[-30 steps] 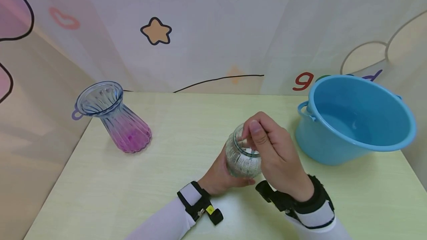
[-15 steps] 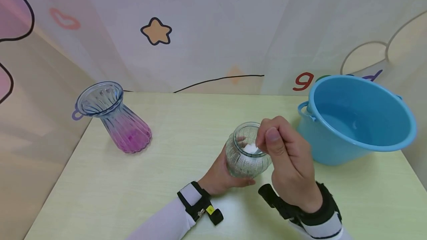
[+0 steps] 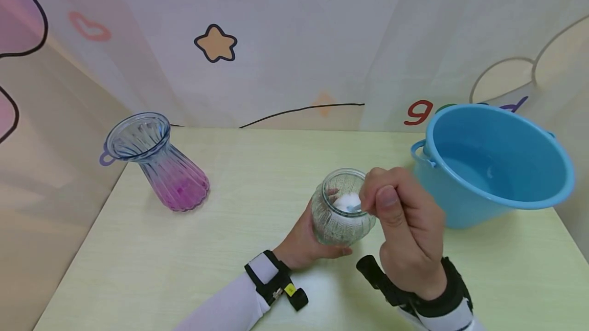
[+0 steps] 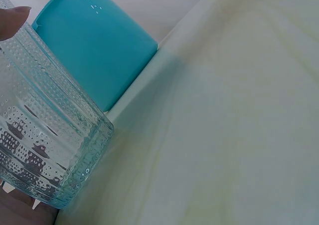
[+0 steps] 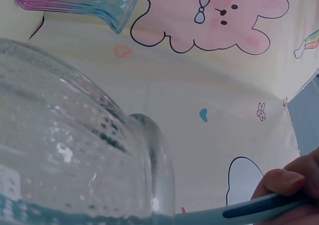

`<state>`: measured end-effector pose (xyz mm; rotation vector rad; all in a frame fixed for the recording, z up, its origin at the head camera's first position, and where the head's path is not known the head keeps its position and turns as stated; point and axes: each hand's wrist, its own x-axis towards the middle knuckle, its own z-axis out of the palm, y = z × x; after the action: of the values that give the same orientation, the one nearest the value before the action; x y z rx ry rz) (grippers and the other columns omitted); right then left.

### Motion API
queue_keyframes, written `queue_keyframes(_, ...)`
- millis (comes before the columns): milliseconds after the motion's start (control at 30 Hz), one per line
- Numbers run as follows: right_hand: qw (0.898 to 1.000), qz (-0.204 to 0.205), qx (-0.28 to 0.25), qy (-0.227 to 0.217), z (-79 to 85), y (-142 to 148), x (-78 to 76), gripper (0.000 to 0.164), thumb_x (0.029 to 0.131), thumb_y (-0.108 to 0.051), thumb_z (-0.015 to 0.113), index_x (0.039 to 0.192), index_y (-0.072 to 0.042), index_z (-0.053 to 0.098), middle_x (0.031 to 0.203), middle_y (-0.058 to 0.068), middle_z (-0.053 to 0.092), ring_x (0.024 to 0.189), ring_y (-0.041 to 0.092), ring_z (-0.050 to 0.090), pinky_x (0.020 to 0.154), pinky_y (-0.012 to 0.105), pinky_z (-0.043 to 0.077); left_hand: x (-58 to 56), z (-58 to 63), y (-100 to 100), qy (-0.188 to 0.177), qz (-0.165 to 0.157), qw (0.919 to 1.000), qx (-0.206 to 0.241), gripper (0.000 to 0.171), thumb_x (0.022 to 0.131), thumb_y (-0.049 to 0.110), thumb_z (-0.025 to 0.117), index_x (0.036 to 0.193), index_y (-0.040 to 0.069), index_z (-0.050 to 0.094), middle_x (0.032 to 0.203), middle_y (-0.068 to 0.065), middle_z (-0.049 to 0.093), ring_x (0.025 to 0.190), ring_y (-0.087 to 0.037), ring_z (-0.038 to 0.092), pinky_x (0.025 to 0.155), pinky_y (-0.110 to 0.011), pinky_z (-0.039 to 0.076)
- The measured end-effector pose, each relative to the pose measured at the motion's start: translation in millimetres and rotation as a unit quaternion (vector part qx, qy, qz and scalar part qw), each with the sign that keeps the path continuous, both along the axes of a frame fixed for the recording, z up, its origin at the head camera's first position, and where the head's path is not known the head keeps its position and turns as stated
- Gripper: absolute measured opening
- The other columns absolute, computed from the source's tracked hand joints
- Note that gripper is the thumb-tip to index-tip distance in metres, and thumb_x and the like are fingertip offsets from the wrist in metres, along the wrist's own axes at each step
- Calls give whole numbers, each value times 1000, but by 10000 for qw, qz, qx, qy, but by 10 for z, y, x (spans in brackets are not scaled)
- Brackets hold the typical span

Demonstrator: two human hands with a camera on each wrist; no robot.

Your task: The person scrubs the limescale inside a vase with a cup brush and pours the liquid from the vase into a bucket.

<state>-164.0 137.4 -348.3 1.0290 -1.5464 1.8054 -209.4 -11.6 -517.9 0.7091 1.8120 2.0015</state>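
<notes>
In the head view my left hand point(image 3: 303, 244) grips a clear textured glass jar point(image 3: 342, 229) from the left and below, with its mouth tilted up toward me. Bumpy glass of the same jar point(image 4: 55, 130) fills the left of the left wrist view. My right hand point(image 3: 407, 228) pinches the handle of a cup brush point(image 3: 347, 202) at the jar's mouth. Its rounded white head sits inside the jar. The right wrist view shows the brush's light blue handle point(image 5: 209, 216), with a dark blue inlay, running from the fingers to the jar's rim.
A blue bucket point(image 3: 460, 203) stands at the right, close beyond my right hand. A ribbed vase point(image 3: 184, 182), blue above and pink below, stands at the left. Behind the pale table point(image 3: 230, 177) hangs a printed cloth point(image 3: 294, 49).
My right hand has drawn back right and toward me from the jar's mouth, so the brush's white head shows more. The left hand and jar have stayed in place.
</notes>
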Motion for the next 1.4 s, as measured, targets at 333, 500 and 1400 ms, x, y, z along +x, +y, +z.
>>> queue_keyframes(333,9980,-145,472,-398,1,-49,-86,30,109,-7,42,85,8,51,72,7,41,68,15,41,59,27,34,-3,-3,-4,46,8,10000,58,112,73,0,88,156,37,22,152,1,47,135,-20,51,118,-39,43)
queue_keyframes(500,9942,-155,776,-726,-32,-64,-130,30,110,-9,42,86,5,52,71,4,40,68,15,41,62,28,35,3,-6,3,10,17,10000,90,111,72,1,88,155,38,24,150,1,48,134,-19,51,117,-39,44)
queue_keyframes(1400,9714,-150,2101,-1094,-68,-66,-187,24,106,3,43,86,-7,53,69,1,42,63,11,44,55,28,38,7,-17,-3,162,32,9997,176,109,74,2,88,156,39,25,145,3,49,130,-21,51,109,-36,50)
